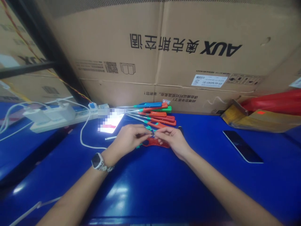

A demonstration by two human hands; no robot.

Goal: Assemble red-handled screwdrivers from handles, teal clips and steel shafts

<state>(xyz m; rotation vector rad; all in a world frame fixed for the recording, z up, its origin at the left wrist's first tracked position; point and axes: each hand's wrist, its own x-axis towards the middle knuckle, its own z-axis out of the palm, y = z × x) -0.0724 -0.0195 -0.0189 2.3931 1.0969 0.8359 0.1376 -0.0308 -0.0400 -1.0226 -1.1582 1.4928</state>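
My left hand (pixel 129 138) and my right hand (pixel 171 139) meet over the blue table (pixel 145 188), fingertips pinched together on a small part I cannot make out. A red lighter handle (pixel 155 143) lies just under them, with a bit of green beside it. Behind the hands sits a pile of long-nosed lighters (pixel 156 114) in red, green and blue, their metal tubes pointing left. A watch (pixel 97 161) is on my left wrist.
A lit phone (pixel 110 124) lies left of the pile, with a white cable running to a power strip with chargers (pixel 50 117). A dark phone (pixel 242 146) lies at the right. Large cardboard boxes (pixel 164 53) wall the back; a red bag and yellow packet (pixel 263 116) sit at far right.
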